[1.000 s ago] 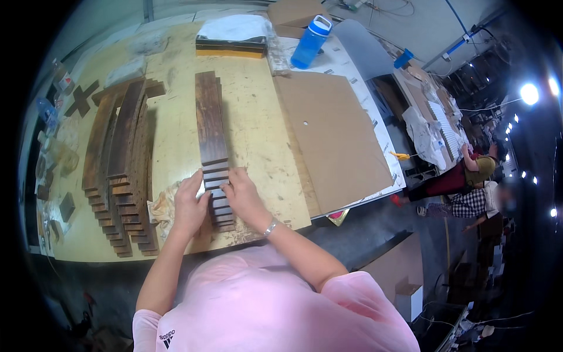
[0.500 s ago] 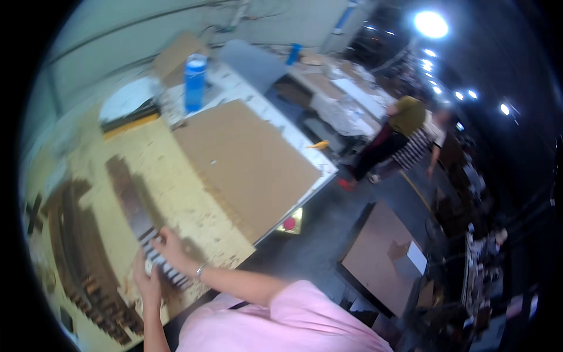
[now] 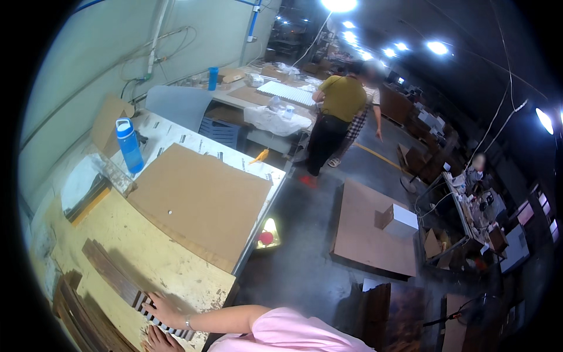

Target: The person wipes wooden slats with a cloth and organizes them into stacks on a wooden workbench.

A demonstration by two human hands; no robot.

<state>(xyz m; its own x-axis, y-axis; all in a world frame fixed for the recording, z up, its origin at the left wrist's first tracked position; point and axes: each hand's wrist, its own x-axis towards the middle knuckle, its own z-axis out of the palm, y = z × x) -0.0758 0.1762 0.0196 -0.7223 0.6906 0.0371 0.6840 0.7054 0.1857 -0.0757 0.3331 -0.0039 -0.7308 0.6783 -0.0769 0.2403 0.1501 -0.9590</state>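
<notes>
Dark-brown wooden slats (image 3: pixel 110 270), stacked stepwise by near edge of yellow tabletop (image 3: pixel 146 243). View swung right; left hand (image 3: pixel 161 341), right hand (image 3: pixel 166 311) still there, arrangement apparently unchanged. Fingers clamped? Cannot tell.

Slat under the hands: dark brown wood, smooth, with a soft sheen on my feed
Stacked slats (image 3: pixel 70 296): brown wood too, as far as I can see
Counter (image 3: pixel 161 246): pale yellow, scuffed and flaked along the near edge
Flat sheet (image 3: pixel 202 202): plain brown cardboard, matt
Bottle (image 3: pixel 129 149): translucent blue plastic, glossy
Bracelet (image 3: pixel 187 322): shiny, metal by my view
Shirt (image 3: pixel 299 331): pink cloth, matt, softly creased
Floor (image 3: pixel 293 258): grey, smooth, faintly reflective
</notes>
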